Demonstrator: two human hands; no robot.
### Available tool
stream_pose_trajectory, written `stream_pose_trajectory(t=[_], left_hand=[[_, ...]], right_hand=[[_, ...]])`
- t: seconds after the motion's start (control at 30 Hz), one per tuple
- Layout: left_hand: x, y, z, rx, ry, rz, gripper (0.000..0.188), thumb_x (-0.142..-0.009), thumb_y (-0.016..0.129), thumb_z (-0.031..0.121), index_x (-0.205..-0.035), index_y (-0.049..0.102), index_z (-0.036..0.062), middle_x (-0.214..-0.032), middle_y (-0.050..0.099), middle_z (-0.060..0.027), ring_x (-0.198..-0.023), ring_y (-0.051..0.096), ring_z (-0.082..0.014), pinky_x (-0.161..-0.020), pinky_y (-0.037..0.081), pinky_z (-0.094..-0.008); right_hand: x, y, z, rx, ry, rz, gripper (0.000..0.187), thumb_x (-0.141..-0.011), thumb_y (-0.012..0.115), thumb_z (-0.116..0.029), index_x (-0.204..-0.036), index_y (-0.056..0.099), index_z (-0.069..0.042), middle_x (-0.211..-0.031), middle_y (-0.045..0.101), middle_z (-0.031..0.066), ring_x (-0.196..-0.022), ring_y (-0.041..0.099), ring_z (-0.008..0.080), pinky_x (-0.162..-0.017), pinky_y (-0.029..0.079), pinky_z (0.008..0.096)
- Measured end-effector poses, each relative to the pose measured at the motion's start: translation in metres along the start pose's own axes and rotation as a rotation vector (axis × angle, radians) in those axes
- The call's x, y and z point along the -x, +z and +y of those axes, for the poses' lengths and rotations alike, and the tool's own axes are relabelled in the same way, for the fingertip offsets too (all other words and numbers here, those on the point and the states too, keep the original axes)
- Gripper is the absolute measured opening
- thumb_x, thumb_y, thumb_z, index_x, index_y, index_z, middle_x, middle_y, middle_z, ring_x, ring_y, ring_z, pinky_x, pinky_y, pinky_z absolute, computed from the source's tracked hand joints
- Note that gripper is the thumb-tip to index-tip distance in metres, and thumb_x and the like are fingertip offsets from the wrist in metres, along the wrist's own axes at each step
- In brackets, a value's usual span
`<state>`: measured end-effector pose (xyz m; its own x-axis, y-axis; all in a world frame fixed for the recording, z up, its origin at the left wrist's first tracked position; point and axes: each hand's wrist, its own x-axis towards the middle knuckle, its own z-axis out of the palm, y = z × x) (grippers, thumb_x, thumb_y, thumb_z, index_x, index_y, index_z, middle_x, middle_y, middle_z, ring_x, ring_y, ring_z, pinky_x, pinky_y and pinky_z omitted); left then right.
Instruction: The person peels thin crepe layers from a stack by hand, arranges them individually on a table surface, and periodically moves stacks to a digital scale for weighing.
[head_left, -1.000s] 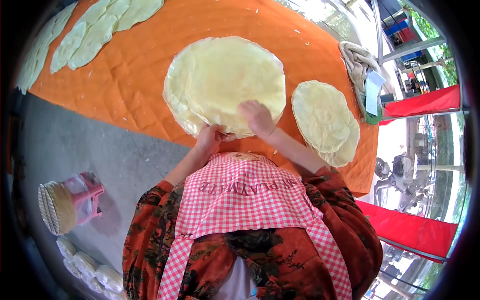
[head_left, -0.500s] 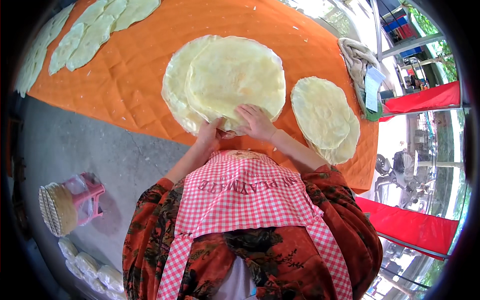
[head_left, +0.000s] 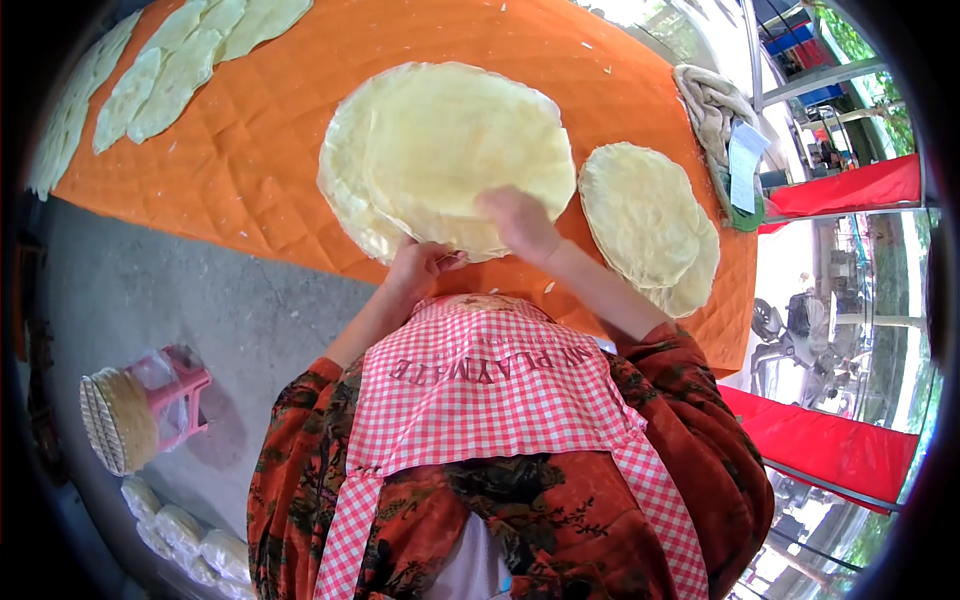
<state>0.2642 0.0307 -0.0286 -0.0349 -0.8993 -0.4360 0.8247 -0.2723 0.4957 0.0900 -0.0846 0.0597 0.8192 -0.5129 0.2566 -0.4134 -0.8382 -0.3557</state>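
A stack of large, thin, pale-yellow round flatbreads lies in front of me, its layers offset so that a lower one shows at the left. My left hand is at the stack's near edge, its fingers closed on the rim of a flatbread. Over the near right part of the top sheet is my right hand, smeared by motion, so its fingers cannot be made out. To the right lies a second pile of smaller flatbreads, apart from both hands.
An orange cloth covers the table. More flatbreads lie at the far left. A grey towel and a paper slip sit at the right edge. A pink stool and plastic-wrapped packs stand on the floor at left.
My right hand has lifted from lying flat on the top flatbread and shifted slightly right, now blurred. My left hand stays at the near rim. The top sheet's browned patches show less clearly.
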Motion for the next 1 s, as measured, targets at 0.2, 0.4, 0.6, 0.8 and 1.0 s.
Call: stream_pose_trajectory(t=[0.2,0.4,0.6,0.8,1.0], left_hand=[[0.004,0.014,-0.002,0.004,0.055,0.046,0.051,-0.080,0.046,-0.013,-0.129,0.037,-0.0004,-0.117,0.055,-0.0201,-0.094,0.063,-0.0349,-0.080,0.057,-0.0452],[-0.001,0.009,-0.002,0.012,0.039,0.082,0.050,-0.080,0.045,-0.014,-0.128,0.037,-0.0006,-0.115,0.056,-0.0207,-0.090,0.063,-0.0348,-0.077,0.058,-0.0442],[-0.004,0.005,-0.011,-0.038,0.073,0.148,0.041,-0.083,0.045,-0.010,-0.123,0.040,-0.0033,-0.108,0.058,-0.0203,-0.086,0.064,-0.0330,-0.071,0.060,-0.0426],[0.001,0.009,-0.008,-0.007,0.053,0.106,0.035,-0.089,0.043,-0.002,-0.124,0.041,-0.0005,-0.111,0.058,-0.0176,-0.088,0.064,-0.0314,-0.073,0.060,-0.0441],[0.000,0.013,-0.007,-0.027,0.073,0.075,0.034,-0.091,0.047,0.001,-0.125,0.041,0.0004,-0.109,0.058,-0.0162,-0.090,0.064,-0.0301,-0.074,0.060,-0.0428]], right_hand=[[0.029,0.042,0.012,-0.070,-0.081,0.140,0.023,-0.075,0.056,-0.009,-0.097,0.060,-0.004,-0.101,0.063,0.0113,-0.091,0.058,0.0325,-0.078,0.048,0.0401],[0.016,0.026,0.010,-0.063,0.012,-0.012,0.022,-0.076,0.055,-0.008,-0.097,0.060,-0.003,-0.099,0.063,0.0114,-0.092,0.057,0.0311,-0.081,0.047,0.0393],[0.023,0.042,0.004,-0.085,-0.040,0.013,0.027,-0.076,0.057,-0.011,-0.102,0.059,-0.004,-0.102,0.061,0.0117,-0.094,0.055,0.0315,-0.081,0.046,0.0385],[0.026,0.040,-0.013,0.032,0.003,0.038,0.042,-0.076,0.065,-0.023,-0.112,0.055,-0.004,-0.113,0.058,0.0132,-0.105,0.053,0.0326,-0.088,0.044,0.0401],[0.015,0.046,-0.003,-0.031,0.005,0.024,0.039,-0.079,0.063,-0.024,-0.111,0.056,-0.003,-0.110,0.060,0.0139,-0.102,0.055,0.0327,-0.084,0.046,0.0403]])
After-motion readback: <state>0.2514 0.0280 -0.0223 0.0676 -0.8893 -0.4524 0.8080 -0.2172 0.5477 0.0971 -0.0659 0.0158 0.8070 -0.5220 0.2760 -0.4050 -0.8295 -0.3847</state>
